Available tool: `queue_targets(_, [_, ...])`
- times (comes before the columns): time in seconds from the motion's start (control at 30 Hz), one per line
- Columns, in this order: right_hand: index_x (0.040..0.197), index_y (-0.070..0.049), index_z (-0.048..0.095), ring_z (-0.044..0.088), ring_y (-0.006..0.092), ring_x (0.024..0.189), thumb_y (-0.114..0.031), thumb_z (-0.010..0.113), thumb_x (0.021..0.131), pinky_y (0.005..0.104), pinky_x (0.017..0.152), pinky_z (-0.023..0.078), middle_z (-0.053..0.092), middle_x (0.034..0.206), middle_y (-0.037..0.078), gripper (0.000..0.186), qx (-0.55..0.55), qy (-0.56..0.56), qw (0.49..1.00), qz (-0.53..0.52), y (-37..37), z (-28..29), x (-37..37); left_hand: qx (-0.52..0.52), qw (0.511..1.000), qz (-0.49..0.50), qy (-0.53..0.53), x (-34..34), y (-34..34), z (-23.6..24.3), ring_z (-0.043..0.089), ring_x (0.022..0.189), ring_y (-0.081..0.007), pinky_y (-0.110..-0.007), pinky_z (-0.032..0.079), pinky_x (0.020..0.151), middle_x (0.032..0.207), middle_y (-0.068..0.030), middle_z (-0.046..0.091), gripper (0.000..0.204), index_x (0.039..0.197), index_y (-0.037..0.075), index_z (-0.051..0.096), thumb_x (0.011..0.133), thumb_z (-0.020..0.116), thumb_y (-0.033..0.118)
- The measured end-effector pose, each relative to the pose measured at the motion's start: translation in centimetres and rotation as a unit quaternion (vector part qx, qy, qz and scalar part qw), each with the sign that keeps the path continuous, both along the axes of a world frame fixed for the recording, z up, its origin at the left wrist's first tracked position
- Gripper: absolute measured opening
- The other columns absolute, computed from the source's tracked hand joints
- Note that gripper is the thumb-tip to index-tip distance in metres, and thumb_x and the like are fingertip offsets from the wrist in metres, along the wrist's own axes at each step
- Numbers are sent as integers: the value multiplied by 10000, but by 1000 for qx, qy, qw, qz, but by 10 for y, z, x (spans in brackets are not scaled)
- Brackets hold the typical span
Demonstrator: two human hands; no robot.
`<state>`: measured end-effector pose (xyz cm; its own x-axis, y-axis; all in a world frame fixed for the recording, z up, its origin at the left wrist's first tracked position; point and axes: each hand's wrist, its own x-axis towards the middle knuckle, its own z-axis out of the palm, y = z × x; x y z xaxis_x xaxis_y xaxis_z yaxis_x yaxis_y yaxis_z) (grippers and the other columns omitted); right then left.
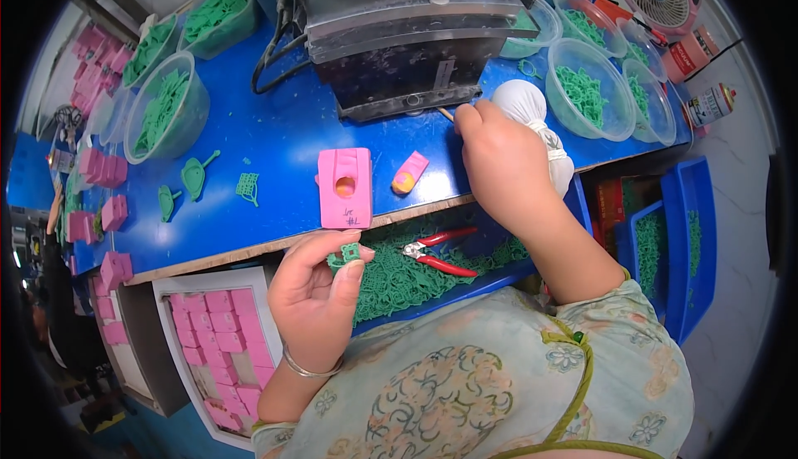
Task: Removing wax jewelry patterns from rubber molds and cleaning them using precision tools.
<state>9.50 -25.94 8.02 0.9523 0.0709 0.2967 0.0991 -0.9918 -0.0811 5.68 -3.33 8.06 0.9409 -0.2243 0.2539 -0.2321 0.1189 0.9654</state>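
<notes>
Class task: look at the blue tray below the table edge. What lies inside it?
Inside the blue tray lie a heap of green wax pieces and red-handled pliers on top. The person's arms and body cover its near parts.

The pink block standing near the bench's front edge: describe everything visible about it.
The pink block is a rectangular, rubbery-looking mould with rounded corners, lying flat on the blue bench near its front edge. A round hole in its middle shows orange inside, and dark handwriting marks its lower part. Neither hand touches it; the left hand is just below, pinching a small green piece.
</notes>
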Motion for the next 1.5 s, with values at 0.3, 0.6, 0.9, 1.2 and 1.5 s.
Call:
queue_targets(0.3, [896,-3,470,609,281,644,-46,563,712,358,535,500,552,824,147,211,37,-39,999,2,3,-4,1,20,1000,-12,19,1,-1,1,586,836,-163,-263,463,763,950,-121,559,245,1032,-62,552,790,590,-54])
queue_targets(0.6, [860,-37,478,565,337,666,-7,544,709,436,568,444,538,761,148,168,67,127,989,38,0,20,-26,28,999,-21,30,2,4,0,586,833,-172,-271,471,763,960,-132,562,229,1014,-66,561,790,599,-41])
queue_targets(0.9, [1031,-16,587,575,291,821,-14,559,693,370,690,470,569,908,132,339,27,36,985,166,-7,10,-11,7,997,-62,44,4,-3,4,574,844,-173,-279,467,778,969,-126,555,233,1010,-62,570,780,602,-50])
queue_targets(1.2, [862,-23,537,545,255,765,-114,568,684,347,627,451,486,771,85,203,38,28,973,226,-2,17,-32,-25,998,-62,4,6,1,-1,552,885,-176,-284,458,799,971,-124,549,247,1005,-57,575,760,605,-72])
queue_targets(1.5, [886,-10,535,537,254,597,19,565,647,357,554,437,529,717,93,242,361,-102,883,284,-5,14,-41,36,997,-44,-57,4,1,2,518,855,-154,-248,442,731,968,-104,535,263,1002,-36,595,743,639,-54])
